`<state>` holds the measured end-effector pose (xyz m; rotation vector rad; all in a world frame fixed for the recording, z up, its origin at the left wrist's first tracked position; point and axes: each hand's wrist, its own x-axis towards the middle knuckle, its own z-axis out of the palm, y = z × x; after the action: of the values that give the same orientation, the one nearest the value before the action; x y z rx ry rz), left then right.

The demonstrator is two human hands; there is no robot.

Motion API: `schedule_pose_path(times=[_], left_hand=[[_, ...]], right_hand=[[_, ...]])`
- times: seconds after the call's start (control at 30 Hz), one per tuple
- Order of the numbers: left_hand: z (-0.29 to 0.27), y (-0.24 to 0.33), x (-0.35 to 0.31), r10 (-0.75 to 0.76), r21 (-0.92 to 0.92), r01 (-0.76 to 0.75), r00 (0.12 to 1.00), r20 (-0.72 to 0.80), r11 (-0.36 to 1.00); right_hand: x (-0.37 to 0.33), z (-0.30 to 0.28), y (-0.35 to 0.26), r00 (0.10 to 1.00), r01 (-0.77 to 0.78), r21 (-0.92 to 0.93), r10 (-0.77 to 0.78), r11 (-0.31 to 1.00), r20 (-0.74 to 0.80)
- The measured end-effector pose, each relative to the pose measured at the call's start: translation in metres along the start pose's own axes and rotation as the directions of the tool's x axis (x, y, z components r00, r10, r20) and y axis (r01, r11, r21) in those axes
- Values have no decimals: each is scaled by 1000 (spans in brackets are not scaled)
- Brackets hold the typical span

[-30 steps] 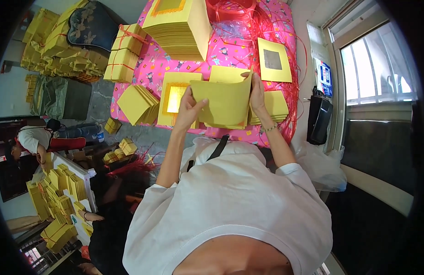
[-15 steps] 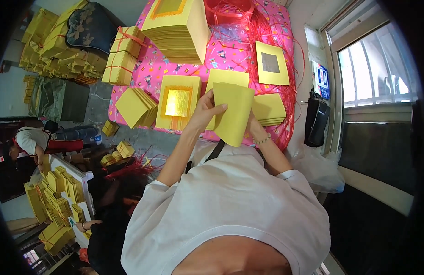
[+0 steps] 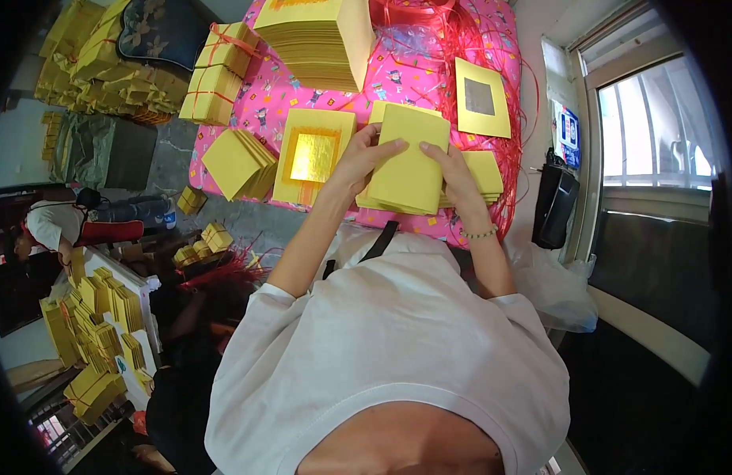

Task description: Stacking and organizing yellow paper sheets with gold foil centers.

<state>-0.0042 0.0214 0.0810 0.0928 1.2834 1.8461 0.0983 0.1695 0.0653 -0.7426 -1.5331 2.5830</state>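
Observation:
Between my two hands is a folded piece of yellow paper (image 3: 410,162), held upright over the pink table. My left hand (image 3: 358,162) grips its left edge, thumb on the front and fingers behind. My right hand (image 3: 456,176) pinches the right edge, thumb pressed on the front. Behind the paper, part of a yellow stack shows. Left of it lies a pile of yellow sheets (image 3: 342,131) whose top sheet bears a gold foil square (image 3: 314,156) with an orange border. To the right are folded yellow papers (image 3: 484,170), partly hidden by my right hand.
A tall yellow paper stack (image 3: 314,55) stands at the back of the patterned pink table cover (image 3: 290,103). A yellow sheet with a grey square (image 3: 480,96) lies among red plastic strands (image 3: 512,158). Fanned yellow folds (image 3: 237,165) sit at the left edge. Other people work at lower left.
The yellow paper, curled and tilted before, now stands flatter and more upright. My right hand has come from behind it to its right edge, thumb on the front.

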Motion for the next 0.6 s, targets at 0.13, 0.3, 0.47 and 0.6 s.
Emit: schedule_pose_path(times=[0.13, 0.3, 0.47, 0.6], left_hand=[[1, 1, 2, -33, -159, 34, 999, 7, 987], [0, -2, 3, 49, -67, -49, 999, 3, 997], [3, 4, -7, 5, -5, -4, 990, 142, 1000], [17, -3, -25, 149, 123, -162, 983, 111, 979]], right_hand=[[2, -7, 0, 999, -50, 48, 49, 998, 15], [1, -7, -3, 1000, -20, 54, 19, 998, 19], [-4, -5, -6, 980, 196, -132, -189, 972, 61], [-13, 0, -12, 943, 332, -256, -316, 908, 103]])
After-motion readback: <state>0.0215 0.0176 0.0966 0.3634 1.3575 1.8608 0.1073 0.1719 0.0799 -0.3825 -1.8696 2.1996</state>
